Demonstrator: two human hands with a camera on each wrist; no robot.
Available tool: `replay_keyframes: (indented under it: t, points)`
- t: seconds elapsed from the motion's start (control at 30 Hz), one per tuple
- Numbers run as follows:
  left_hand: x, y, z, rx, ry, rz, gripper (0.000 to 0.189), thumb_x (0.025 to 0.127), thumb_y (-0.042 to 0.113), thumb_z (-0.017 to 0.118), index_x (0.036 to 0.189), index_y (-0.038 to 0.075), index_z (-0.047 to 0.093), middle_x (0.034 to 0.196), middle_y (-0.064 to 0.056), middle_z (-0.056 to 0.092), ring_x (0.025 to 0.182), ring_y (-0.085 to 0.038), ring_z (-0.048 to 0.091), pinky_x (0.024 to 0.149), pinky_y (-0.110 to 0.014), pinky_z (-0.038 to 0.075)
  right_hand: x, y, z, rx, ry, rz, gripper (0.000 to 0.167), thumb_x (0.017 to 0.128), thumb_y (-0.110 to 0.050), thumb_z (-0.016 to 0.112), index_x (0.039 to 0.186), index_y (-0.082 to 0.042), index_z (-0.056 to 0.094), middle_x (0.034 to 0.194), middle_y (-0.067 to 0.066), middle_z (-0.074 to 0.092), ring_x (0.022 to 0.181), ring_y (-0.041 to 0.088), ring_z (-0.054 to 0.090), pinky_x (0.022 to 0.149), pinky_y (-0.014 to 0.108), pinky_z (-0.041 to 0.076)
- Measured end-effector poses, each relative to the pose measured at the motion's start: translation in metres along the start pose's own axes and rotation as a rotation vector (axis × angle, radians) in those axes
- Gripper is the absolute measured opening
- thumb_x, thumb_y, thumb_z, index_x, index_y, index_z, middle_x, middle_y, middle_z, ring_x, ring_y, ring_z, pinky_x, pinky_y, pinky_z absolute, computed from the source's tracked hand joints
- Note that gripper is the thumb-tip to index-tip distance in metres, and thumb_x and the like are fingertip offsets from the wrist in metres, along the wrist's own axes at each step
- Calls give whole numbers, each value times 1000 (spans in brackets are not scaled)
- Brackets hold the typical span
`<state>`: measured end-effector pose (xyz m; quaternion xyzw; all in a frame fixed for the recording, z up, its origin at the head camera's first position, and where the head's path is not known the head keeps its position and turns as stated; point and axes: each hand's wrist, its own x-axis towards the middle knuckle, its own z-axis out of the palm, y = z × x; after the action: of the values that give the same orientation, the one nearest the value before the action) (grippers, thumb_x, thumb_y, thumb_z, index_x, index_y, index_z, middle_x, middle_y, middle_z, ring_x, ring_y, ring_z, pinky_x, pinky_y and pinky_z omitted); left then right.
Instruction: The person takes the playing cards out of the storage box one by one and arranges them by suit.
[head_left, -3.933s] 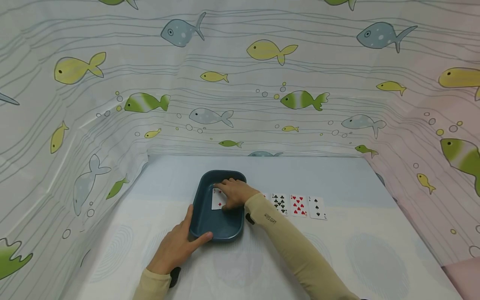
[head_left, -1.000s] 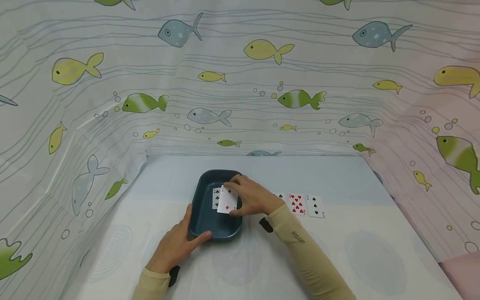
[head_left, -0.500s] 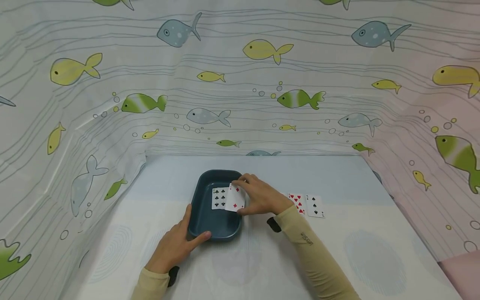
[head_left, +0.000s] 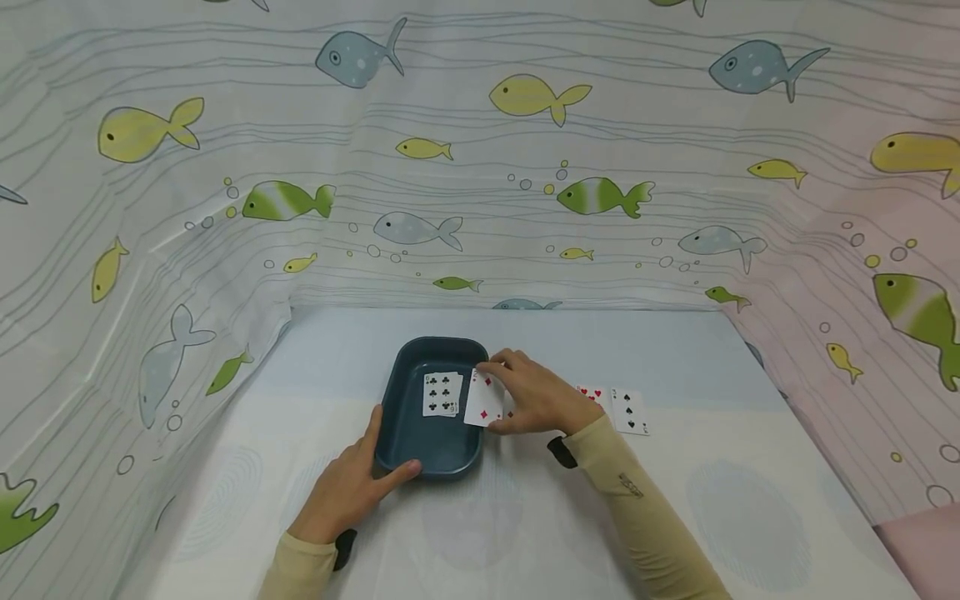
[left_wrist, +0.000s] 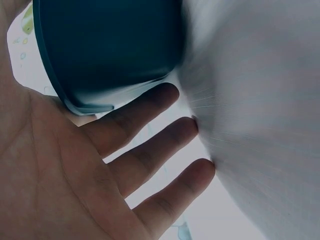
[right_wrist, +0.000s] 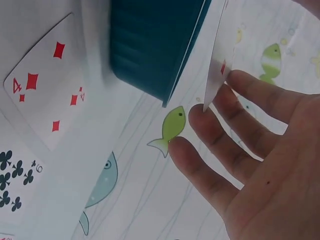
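Note:
A dark blue tray (head_left: 427,446) lies on the table, with a small pile of playing cards topped by a six of clubs (head_left: 440,394) inside. At the tray's near-left corner is my left hand (head_left: 348,492), its index finger along the side wall and thumb on the near rim. The left wrist view shows the other fingers (left_wrist: 155,150) straight, spread below the tray. My right hand (head_left: 536,400) pinches a playing card with red diamonds (head_left: 476,404) by its edges, over the tray's right rim. In the right wrist view this card (right_wrist: 220,55) appears nearly edge-on.
Right of the tray is a row of face-up cards, partly hidden by my right hand. A hearts card (head_left: 591,392) and a three of spades (head_left: 631,412) show in it. The right wrist view shows a four of diamonds (right_wrist: 42,82) and a clubs card (right_wrist: 12,185) on the table.
My right hand has lifted the diamonds card off the pile and drawn it rightward to the rim, uncovering the six of clubs. My left hand has stayed at the tray.

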<state>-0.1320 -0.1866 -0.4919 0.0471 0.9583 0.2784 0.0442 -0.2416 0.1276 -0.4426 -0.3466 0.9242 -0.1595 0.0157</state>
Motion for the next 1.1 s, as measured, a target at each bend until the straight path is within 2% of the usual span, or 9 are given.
replay_keyframes:
  t: [0.23,0.37,0.6,0.83,1.1]
  points:
    - [-1,2,-2,2,1,7,113,88,75,58,164,9,7,154,-31,38,136,-46,46,103,-61,41,-10,2,-4,-1,21,-28,84,76,-48,83,148,-21,50,137,0,49,123,17,49,103,36,46]
    - [-1,2,-2,3,4,6,113,88,75,58,164,9,7,154,-31,38,136,-47,46,103,-62,41,-17,4,-3,-4,15,-17,83,77,-48,82,148,-21,50,137,0,50,120,17,51,101,38,47]
    - [-1,1,-1,11,7,6,113,88,75,58,164,10,7,152,-32,40,134,-48,47,102,-63,42,-25,8,4,-1,-8,26,82,76,-48,82,148,-22,51,135,1,51,118,17,52,99,38,49]
    - [-1,2,-2,5,2,10,113,88,76,58,164,9,7,153,-31,38,135,-47,46,103,-62,41,-33,15,12,-3,-13,40,83,75,-47,83,147,-25,50,133,-1,50,113,15,51,93,35,50]
    - [0,0,-1,3,-12,-7,114,87,77,57,164,12,5,153,-31,39,134,-48,47,103,-63,41,-42,20,21,-7,-46,36,84,75,-49,84,148,-24,50,131,1,49,111,16,53,95,36,50]
